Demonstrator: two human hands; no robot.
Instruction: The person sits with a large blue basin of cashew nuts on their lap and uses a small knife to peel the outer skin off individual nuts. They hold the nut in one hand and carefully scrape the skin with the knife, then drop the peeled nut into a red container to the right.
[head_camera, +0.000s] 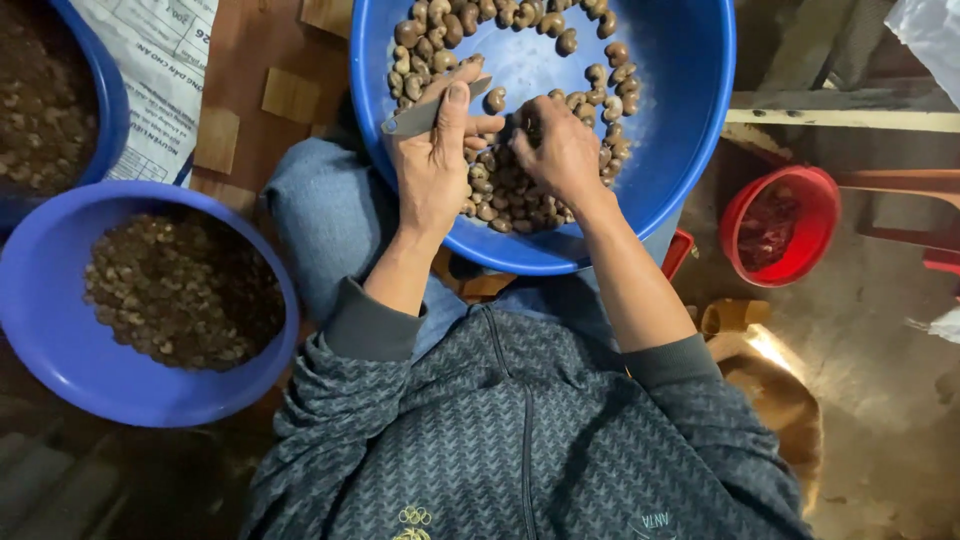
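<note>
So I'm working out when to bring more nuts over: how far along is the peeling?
Done: the left blue basin holds a heap of small brownish pieces, apparently processed. In hand: the left hand grips a small knife, while the right hand reaches into the pile of nuts. Left: many nuts still line the lap basin, so plenty remains.

White woven sack (150, 70) with dark printed lettering, lying flat at top left, wedged between two blue basins; whitish plastic bag (925, 40) at top-right corner.
</note>
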